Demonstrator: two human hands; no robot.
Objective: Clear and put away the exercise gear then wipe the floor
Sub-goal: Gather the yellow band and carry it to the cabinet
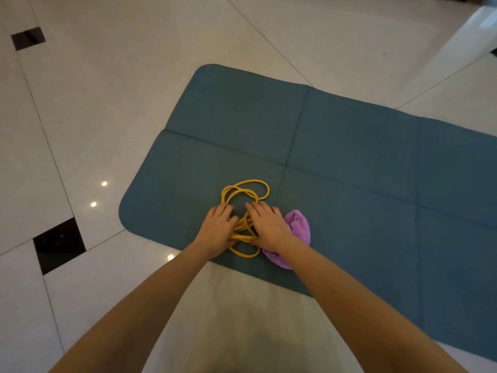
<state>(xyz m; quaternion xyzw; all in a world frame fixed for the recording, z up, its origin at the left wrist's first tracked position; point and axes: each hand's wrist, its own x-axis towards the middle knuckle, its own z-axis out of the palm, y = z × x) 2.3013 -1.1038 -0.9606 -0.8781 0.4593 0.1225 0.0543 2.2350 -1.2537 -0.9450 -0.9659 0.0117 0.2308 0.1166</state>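
Left hand [217,229]: palm down on the rope [243,208], fingers fairly straight and spread, tips pointing away from the person; thumb side meets the bunched middle of the coil. Whether the thumb hooks under a strand cannot be told.

Right hand [266,224]: palm down, fingers extended and laid over the same bundle, thumb low against the strands near the near loop; any pinch underneath is hidden.

Rope: yellow, loosely coiled in several loops, one large loop beyond the fingertips, a smaller loop toward the person, the crossing strands gathered between the two hands. Lies on the mat.

Cloth [298,232]: purple, fluffy, crumpled, just beside the right hand and partly under its wrist, on the mat's near edge.

Mat [349,146]: teal, flat, fold creases dividing it into panels, rounded corners, running off to the right.

Floor [121,90]: pale glossy tiles with small dark square insets and light reflections.
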